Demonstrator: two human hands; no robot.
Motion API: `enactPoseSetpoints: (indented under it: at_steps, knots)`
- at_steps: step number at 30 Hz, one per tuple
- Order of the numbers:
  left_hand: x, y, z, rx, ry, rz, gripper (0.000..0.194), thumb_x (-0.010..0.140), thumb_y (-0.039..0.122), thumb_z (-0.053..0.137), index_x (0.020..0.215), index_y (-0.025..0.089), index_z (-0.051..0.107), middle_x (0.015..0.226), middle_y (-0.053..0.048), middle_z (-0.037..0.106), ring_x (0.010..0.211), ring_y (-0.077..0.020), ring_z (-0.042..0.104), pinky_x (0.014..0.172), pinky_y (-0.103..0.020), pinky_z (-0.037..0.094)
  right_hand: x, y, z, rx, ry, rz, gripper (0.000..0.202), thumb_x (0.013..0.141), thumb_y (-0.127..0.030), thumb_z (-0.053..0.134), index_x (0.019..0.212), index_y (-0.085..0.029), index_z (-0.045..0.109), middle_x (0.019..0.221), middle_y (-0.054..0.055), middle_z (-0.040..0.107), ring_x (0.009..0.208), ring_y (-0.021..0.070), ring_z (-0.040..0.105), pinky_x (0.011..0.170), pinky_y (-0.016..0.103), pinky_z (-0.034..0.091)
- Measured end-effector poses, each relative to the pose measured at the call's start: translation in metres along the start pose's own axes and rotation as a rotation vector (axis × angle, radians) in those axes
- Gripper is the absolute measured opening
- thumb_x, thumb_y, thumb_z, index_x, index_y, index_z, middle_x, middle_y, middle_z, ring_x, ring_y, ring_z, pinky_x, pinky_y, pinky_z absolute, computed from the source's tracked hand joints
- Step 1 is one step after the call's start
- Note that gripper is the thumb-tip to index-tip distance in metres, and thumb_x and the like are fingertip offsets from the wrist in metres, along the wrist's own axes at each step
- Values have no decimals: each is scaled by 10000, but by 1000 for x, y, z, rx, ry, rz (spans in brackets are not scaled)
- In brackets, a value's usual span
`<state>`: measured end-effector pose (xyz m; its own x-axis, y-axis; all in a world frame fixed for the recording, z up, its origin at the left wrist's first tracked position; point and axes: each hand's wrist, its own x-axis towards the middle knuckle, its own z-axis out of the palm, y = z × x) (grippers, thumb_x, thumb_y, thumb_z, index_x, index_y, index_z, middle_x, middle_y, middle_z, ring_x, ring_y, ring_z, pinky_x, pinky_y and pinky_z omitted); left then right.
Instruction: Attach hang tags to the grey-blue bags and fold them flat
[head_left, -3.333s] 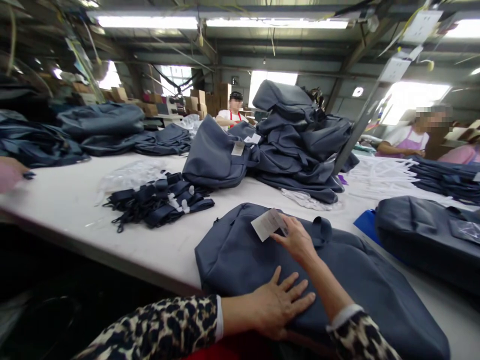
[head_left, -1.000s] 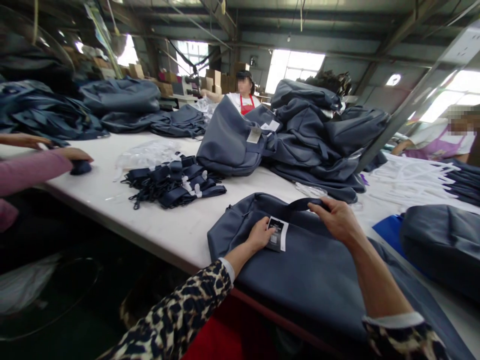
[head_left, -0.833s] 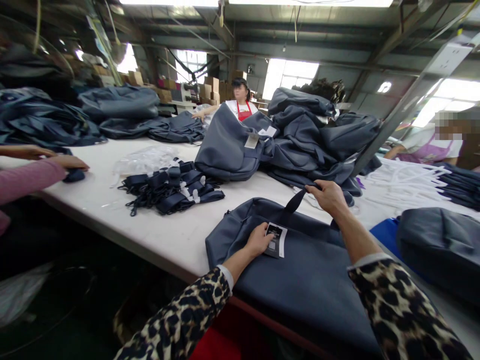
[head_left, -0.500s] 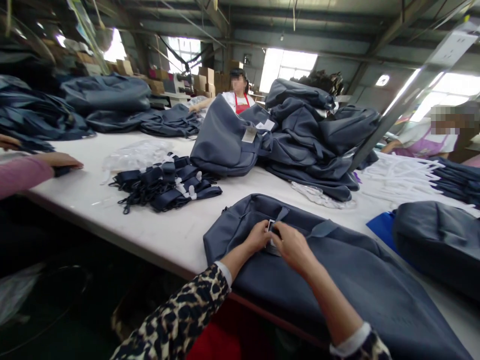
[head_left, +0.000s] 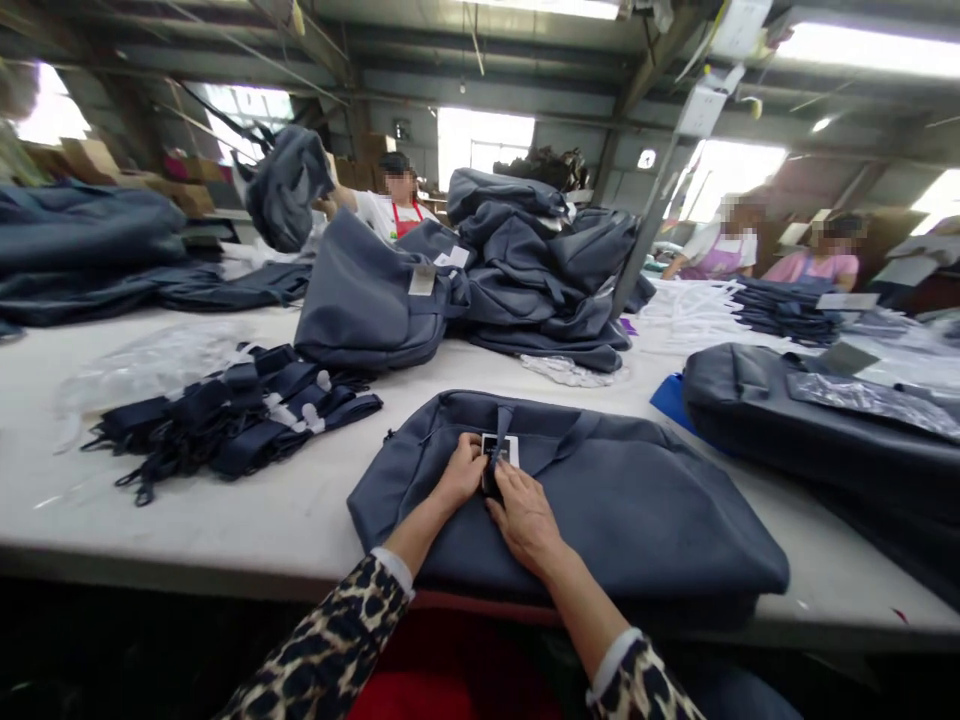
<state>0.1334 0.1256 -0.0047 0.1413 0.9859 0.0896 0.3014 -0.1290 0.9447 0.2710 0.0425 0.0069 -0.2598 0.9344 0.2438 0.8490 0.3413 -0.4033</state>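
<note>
A dark blue-grey bag (head_left: 615, 520) lies flat in front of me, its handle strap (head_left: 577, 435) looped over its upper side. Against the strap sits a black-and-white tag (head_left: 511, 450). My left hand (head_left: 461, 475) pinches the tag's left edge between thumb and fingers. My right hand (head_left: 529, 515) is closed over the lower part of the tag and the strap there, fingers together and thumb lower down. What lies under the right fingers is partly hidden.
Dark straps with white clips (head_left: 255, 410) lie to the left beside clear plastic (head_left: 157, 370). Behind stands an upright bag (head_left: 367, 300) and a bag heap (head_left: 540, 270). Another bag (head_left: 750, 390) is at right. A co-worker in a red apron (head_left: 405, 215) is across the table.
My view has turned right. The tag now lies flatter and shows its face, with my right hand lower over it. The co-worker across the table has lifted a bag.
</note>
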Motion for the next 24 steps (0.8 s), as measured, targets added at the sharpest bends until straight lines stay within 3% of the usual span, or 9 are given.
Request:
enactPoseSetpoints:
  at_steps: [4, 7, 10, 13, 15, 17, 19, 21, 24]
  knots:
    - [-17, 18, -3, 197, 38, 242, 489, 875, 143, 490, 1361, 186, 455, 1486, -131, 438, 1397, -265, 397, 1184, -497, 289, -1, 0, 2, 7, 6, 2, 543, 934, -286, 551, 1446, -133, 456, 1495, 145, 466, 1371, 282, 417, 1138, 462, 331]
    - [-17, 17, 1, 446, -225, 467, 455, 969, 253, 394, 1415, 221, 476, 1540, -60, 405, 1480, -231, 259, 1223, -447, 241, 3, -1, 3, 18, 16, 10, 468, 958, -290, 514, 1393, -116, 518, 1419, 161, 543, 1340, 272, 454, 1138, 441, 331]
    - [-9, 3, 7, 574, -448, 444, 500, 1026, 385, 275, 1443, 201, 479, 1509, -51, 463, 1502, -239, 193, 1215, -449, 254, -7, -7, -7, 21, 39, 42, 444, 938, -288, 554, 1326, -73, 571, 1360, 201, 577, 1325, 286, 468, 1132, 445, 342]
    - [-7, -8, 11, 686, -482, 475, 561, 1020, 490, 287, 1500, 223, 400, 1576, -48, 356, 1511, -267, 145, 1214, -484, 224, -50, -15, -28, 112, 155, 57, 356, 898, -275, 618, 1236, -164, 637, 1346, 135, 596, 1300, 255, 487, 1102, 405, 389]
    - [-10, -9, 12, 781, -466, 556, 604, 986, 562, 370, 1517, 275, 362, 1605, -51, 292, 1511, -293, 138, 1203, -503, 230, -96, -19, -38, 303, 353, 84, 233, 927, -245, 563, 1134, -221, 668, 1255, 85, 644, 1215, 214, 543, 1053, 371, 432]
    - [-14, -4, 11, 874, -445, 618, 638, 948, 611, 436, 1511, 320, 364, 1612, -58, 272, 1508, -319, 139, 1192, -519, 240, -144, -20, -36, 534, 582, 243, 166, 946, -307, 539, 994, -220, 672, 1074, 74, 686, 1051, 199, 612, 943, 346, 489]
    - [-19, 2, 12, 956, -432, 636, 623, 940, 618, 450, 1498, 353, 376, 1606, -58, 287, 1502, -335, 160, 1177, -551, 240, -181, -16, -22, 826, 687, 567, 326, 889, -513, 598, 876, -192, 650, 880, 70, 684, 840, 195, 642, 765, 326, 530]
    - [-24, 9, 12, 1011, -420, 638, 589, 950, 596, 443, 1491, 374, 378, 1598, -50, 307, 1496, -338, 180, 1166, -585, 219, -200, -11, -3, 1155, 621, 824, 553, 732, -706, 672, 840, -165, 641, 778, 65, 674, 703, 183, 636, 634, 305, 522]
    - [-27, 14, 14, 1051, -405, 642, 574, 952, 574, 446, 1487, 378, 379, 1592, -44, 318, 1496, -331, 188, 1167, -601, 181, -191, -8, 18, 1436, 513, 822, 688, 582, -713, 786, 943, -141, 657, 841, 67, 697, 753, 187, 670, 656, 295, 533]
